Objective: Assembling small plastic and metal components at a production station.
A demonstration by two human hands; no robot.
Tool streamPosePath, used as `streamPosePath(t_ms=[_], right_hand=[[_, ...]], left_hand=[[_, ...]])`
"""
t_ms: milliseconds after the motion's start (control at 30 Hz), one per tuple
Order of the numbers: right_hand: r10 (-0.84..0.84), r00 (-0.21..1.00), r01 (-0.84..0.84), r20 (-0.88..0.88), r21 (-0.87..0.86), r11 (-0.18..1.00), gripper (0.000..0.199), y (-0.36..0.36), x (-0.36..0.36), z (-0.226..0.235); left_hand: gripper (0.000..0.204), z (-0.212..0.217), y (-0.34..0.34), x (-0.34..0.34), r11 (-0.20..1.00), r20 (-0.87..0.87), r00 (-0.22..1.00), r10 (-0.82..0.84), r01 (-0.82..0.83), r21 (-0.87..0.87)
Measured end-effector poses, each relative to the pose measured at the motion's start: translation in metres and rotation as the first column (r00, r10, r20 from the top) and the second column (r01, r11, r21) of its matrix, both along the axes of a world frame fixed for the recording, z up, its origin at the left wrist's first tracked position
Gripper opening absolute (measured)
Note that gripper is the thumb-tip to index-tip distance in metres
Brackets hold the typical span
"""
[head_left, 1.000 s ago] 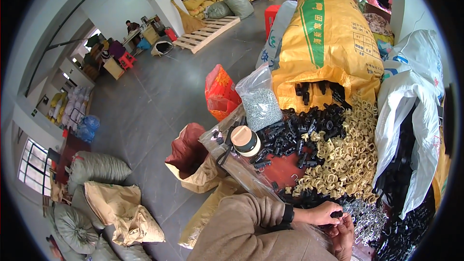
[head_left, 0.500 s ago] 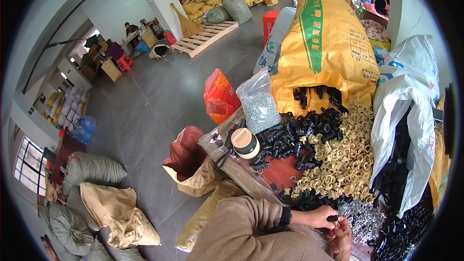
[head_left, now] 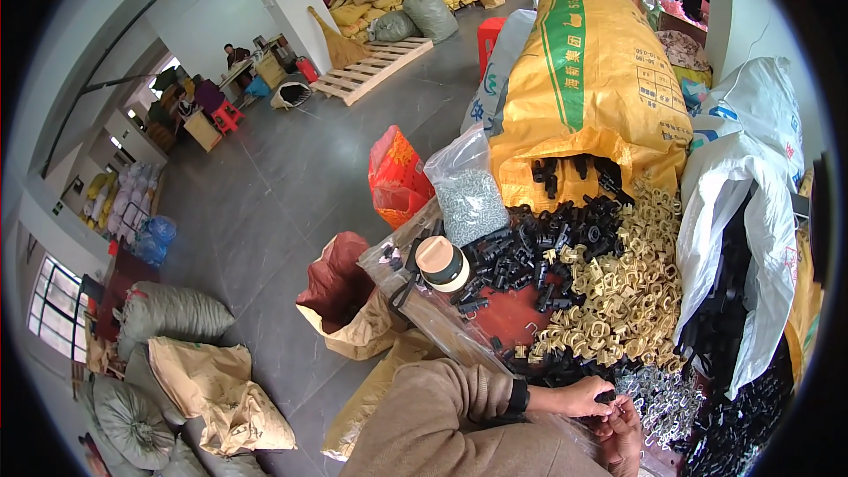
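Lower right: left hand pinches a small black part. Right hand is curled just below it, grip unclear, partly cut by the frame edge. Yellow sack with a green stripe upper right; white bag at right.

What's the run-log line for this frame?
left hand: pinching small black part | right hand: meets it | ahead: tan clips, black fittings | beside: metal springs

head cam | worn high, looks down-forward | hands close at lower edge | warehouse floor far beyond
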State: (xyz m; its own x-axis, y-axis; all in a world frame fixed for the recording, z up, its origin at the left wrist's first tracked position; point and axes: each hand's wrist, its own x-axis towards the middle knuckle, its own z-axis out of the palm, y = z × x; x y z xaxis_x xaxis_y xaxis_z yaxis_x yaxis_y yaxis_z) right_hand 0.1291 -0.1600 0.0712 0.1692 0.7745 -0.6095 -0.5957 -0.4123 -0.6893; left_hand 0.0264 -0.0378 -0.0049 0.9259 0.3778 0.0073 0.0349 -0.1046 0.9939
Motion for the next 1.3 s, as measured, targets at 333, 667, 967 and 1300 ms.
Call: streamPosePath(t_ms=[333, 667, 967, 1300], right_hand=[[0.160, 0.418, -0.430, 0.894, 0.040, 0.902, 0.024, -0.011, -0.002, -0.002], [0.045, 0.966, -0.043, 0.255, -0.012, 0.999, 0.028, -0.015, 0.008, -0.031], [0.233, 0.623, -0.371, 0.747, 0.020, 0.928, 0.036, -0.016, 0.007, -0.027], [-0.060, 0.981, 0.074, -0.182, 0.073, 0.995, 0.036, -0.021, 0.009, -0.036]], left_hand=[[0.022, 0.009, -0.006, -0.003, 1.000, 0.014, 1.000, -0.002, 0.001, 0.018], [0.021, 0.010, -0.004, -0.003, 0.996, 0.061, 0.997, -0.047, 0.052, -0.077], [0.022, 0.018, -0.002, -0.003, 0.991, 0.032, 0.999, -0.018, 0.022, -0.130], [0.019, 0.006, -0.012, -0.002, 0.996, 0.137, 0.989, 0.063, -0.052, -0.078]])
